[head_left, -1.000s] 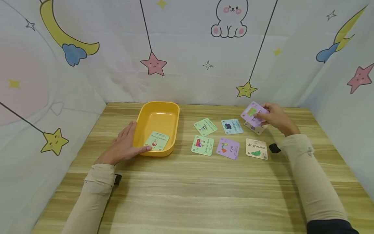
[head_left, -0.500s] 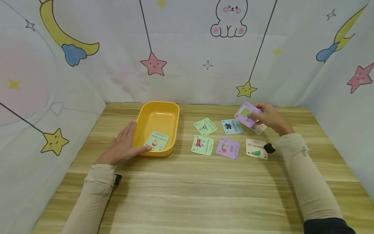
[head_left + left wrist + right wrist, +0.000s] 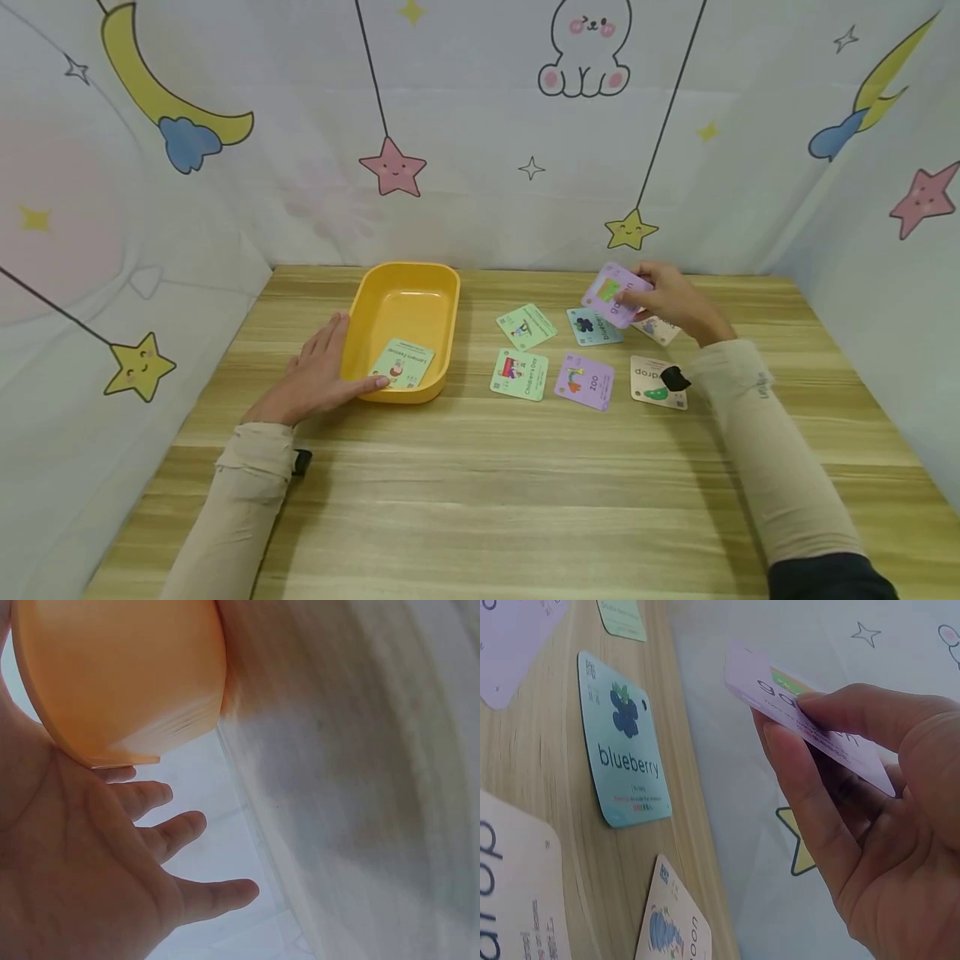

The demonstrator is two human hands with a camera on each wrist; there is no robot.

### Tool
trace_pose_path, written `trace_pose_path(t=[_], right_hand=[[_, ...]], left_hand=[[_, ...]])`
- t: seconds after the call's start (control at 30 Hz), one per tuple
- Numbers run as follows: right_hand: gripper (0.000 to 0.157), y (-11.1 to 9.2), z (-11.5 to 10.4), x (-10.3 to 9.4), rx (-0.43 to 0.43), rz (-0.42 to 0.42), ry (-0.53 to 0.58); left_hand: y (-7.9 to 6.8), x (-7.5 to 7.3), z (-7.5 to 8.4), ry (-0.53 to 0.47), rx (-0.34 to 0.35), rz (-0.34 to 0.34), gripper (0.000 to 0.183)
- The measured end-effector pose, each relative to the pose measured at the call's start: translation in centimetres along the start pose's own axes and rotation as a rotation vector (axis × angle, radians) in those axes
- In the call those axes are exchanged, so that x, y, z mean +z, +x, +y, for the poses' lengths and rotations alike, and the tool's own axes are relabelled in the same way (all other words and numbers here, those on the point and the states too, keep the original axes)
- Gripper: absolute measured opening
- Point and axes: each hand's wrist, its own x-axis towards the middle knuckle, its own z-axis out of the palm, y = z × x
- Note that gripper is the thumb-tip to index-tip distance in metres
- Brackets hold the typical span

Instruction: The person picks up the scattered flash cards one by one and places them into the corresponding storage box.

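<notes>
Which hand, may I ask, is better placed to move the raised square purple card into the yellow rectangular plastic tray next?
Probably the right hand: it pinches the raised square purple card. The left hand lies against the yellow rectangular plastic tray, away from that card.

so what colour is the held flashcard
The held flashcard is light purple, best seen in the head view.
</notes>
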Motion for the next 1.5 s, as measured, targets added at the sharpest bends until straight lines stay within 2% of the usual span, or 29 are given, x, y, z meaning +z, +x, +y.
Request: trace_pose_path(t=[0.37,0.6,0.83,1.1,1.5], right_hand=[[0.038,0.8,-0.9,1.8,-0.044,-0.025,0.005],[0.027,1.2,-1.3,3.1,-0.057,-0.02,0.026],[0.027,1.2,-1.6,4.1,-0.084,-0.026,0.036],[0.032,1.1,-2.3,4.6,-0.098,-0.054,0.048],[0.026,1.6,-2.7,5.1,-0.092,-0.046,0.052]], left_hand=[[-0.2,0.1,-0.2,0.0,0.008,0.003,0.124],[-0.3,0.1,-0.5,-0.005,0.015,0.003,0.125],[-0.4,0.1,-0.4,0.0,0.009,-0.007,0.125],[-0.4,0.1,-0.5,0.013,0.0,-0.004,0.124],[-0.2,0.0,-0.5,0.015,-0.001,-0.005,0.126]])
